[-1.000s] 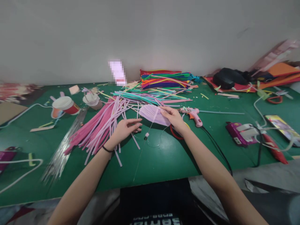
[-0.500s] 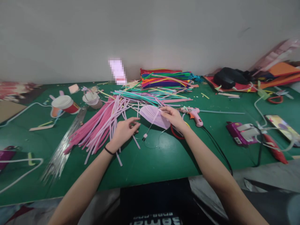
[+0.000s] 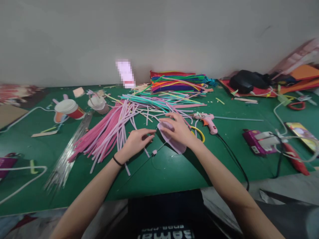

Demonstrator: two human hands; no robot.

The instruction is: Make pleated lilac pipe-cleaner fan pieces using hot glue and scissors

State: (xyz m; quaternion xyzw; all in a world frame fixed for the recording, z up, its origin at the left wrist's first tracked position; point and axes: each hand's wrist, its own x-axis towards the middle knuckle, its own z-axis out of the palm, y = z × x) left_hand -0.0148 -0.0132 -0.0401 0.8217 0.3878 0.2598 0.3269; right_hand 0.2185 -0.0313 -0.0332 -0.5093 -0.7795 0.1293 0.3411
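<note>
While I watch from far off through the head camera, the right hand [image 3: 180, 131] has its fingers a little spread and bent over a lilac piece [image 3: 178, 146], and it seems to hold it near the middle. The lilac piece is tilted above the green table [image 3: 154, 184], just beside the left hand [image 3: 137, 142]. I think it is tipped so its thin wire [image 3: 141, 166] can point down and to the left. A small pale ball [image 3: 155, 152] sits on that wire. The left hand is half closed, with thumb and fingertips close together; I can't tell if they pinch a thread. The pink glue gun [image 3: 208, 122] lies near the right hand, maybe to be easy to reach, and the fuzzy sticks [image 3: 107, 132] lie by the left, maybe for that too. The black shirt [image 3: 165, 205] has big white letters, but they are cut off and too fuzzy for me to read surely. A white label [image 3: 255, 150] on the purple plug block [image 3: 249, 137] is too small to read.
</note>
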